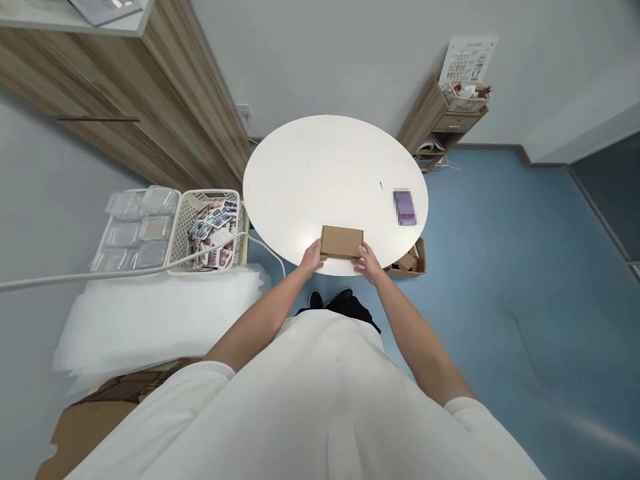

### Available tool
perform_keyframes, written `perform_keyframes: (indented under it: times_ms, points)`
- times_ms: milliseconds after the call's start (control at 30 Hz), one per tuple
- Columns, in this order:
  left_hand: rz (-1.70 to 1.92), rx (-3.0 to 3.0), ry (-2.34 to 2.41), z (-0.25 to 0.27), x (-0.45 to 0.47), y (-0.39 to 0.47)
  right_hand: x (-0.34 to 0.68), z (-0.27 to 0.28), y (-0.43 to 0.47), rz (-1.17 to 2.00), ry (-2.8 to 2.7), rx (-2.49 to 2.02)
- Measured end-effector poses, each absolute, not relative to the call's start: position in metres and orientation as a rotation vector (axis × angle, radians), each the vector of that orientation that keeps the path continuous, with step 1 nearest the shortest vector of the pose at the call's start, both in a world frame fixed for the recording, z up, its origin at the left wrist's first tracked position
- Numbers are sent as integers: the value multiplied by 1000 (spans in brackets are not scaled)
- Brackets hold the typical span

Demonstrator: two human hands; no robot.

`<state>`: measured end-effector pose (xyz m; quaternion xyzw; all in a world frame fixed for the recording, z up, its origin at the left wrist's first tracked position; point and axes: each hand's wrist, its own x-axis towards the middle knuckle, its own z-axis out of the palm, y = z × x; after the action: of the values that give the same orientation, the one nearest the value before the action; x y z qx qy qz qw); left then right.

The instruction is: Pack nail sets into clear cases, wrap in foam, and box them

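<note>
A closed brown cardboard box (342, 241) is at the near edge of the white oval table (320, 173). My left hand (313, 257) grips its left end, fingers pressed against the side. On the right end, my right hand (369, 263) has its thumb and fingers closed around the corner. Whether the box rests on the tabletop or is held slightly above it, I cannot tell. A purple, pixelated object (405, 207) lies to the right on the same table.
Left of the table, a white basket (175, 227) holds printed cards, beside clear plastic containers (140, 230). A white cable (125, 272) crosses in front of them. White plastic sheets (165, 320) are stacked nearer me. Under the table's right edge stands a carton (421, 257). Behind is a small cabinet (425, 110).
</note>
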<state>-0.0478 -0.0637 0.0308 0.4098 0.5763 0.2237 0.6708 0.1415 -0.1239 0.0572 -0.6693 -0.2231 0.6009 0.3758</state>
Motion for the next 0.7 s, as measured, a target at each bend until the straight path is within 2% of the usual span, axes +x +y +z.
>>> perform_keyframes:
  times_ms: [433,700]
  points:
    - [420,932,1245,32,-58,-72,150,48,-139,1571,-536,-1685]
    - [426,1066,1203,50,8,-67,199,46,-156,1315,-605,-1662]
